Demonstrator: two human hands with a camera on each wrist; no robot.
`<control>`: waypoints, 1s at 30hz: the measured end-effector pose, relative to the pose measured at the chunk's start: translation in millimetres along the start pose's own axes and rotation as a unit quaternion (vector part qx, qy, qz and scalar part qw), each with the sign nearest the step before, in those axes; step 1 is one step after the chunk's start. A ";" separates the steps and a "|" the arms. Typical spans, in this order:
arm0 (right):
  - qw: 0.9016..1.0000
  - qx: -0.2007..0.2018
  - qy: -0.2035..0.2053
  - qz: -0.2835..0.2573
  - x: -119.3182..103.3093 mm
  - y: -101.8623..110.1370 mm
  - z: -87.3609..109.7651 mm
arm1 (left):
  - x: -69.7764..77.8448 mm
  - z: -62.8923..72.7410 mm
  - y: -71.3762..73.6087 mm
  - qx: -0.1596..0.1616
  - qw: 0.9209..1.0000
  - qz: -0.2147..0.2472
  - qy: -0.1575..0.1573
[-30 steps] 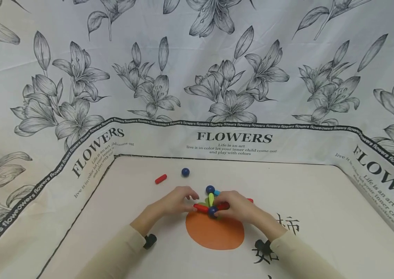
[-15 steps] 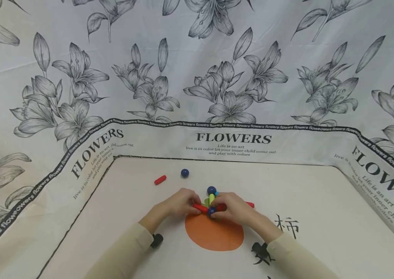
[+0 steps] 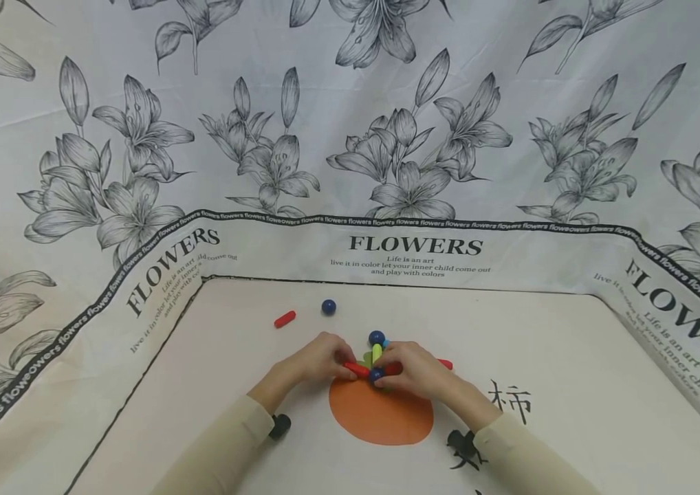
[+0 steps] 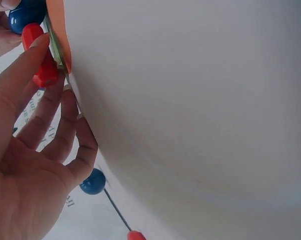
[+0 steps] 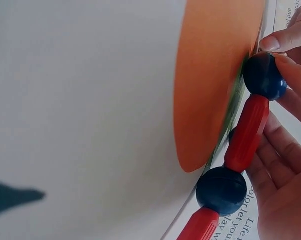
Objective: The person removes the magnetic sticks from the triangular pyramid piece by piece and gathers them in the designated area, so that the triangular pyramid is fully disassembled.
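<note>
My left hand (image 3: 324,359) pinches a red rod (image 4: 39,62) between thumb and finger in the left wrist view; its other fingers are spread. One end of that rod meets a blue ball (image 3: 377,375), which my right hand (image 3: 414,370) grips with thumb and fingertips. From this ball (image 5: 264,76), a second red rod (image 5: 247,132) runs to another blue ball (image 5: 221,191), and a further red rod (image 5: 199,226) continues beyond. A yellow-green rod (image 3: 377,354) leads back to a blue ball (image 3: 377,337), beside a light-blue piece mostly hidden by my right hand.
A loose red rod (image 3: 285,319) and a loose blue ball (image 3: 329,307) lie at the back left of the table (image 3: 529,330). An orange printed circle (image 3: 381,416) lies below the hands. Flowered cloth (image 3: 412,172) hangs behind and at the sides.
My left hand has moved slightly right and closed its parted thumb and fingers on the red rod. My right hand keeps its hold on the blue ball, barely shifting.
</note>
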State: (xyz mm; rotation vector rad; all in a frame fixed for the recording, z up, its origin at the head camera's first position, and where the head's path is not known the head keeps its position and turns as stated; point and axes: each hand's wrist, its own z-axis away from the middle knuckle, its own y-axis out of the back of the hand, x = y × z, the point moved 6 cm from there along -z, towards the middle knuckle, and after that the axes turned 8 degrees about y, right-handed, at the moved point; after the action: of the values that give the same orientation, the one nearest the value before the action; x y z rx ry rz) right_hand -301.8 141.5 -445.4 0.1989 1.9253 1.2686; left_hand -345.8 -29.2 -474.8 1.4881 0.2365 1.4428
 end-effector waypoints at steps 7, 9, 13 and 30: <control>1.000 -0.001 -0.001 -0.010 -0.3 -0.6 -2.0 | -6.1 1.7 8.4 0.031 0.999 0.015 0.034; 1.000 -0.002 -0.002 -0.012 -0.6 -0.4 -2.3 | -6.8 2.5 9.4 0.033 0.999 0.016 0.036; 1.000 -0.001 -0.003 -0.015 -1.2 0.2 -2.5 | -5.6 4.6 10.5 0.034 0.999 0.012 0.024; 1.000 -0.001 -0.011 -0.007 0.2 -1.6 -2.2 | -52.2 45.7 58.6 0.128 0.990 0.006 0.060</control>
State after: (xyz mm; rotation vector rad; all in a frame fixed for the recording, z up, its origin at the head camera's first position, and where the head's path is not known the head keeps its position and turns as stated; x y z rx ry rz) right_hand -303.0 139.3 -446.5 0.1979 1.9025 1.2544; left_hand -349.7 -117.7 -454.7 1.6096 0.5046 1.5589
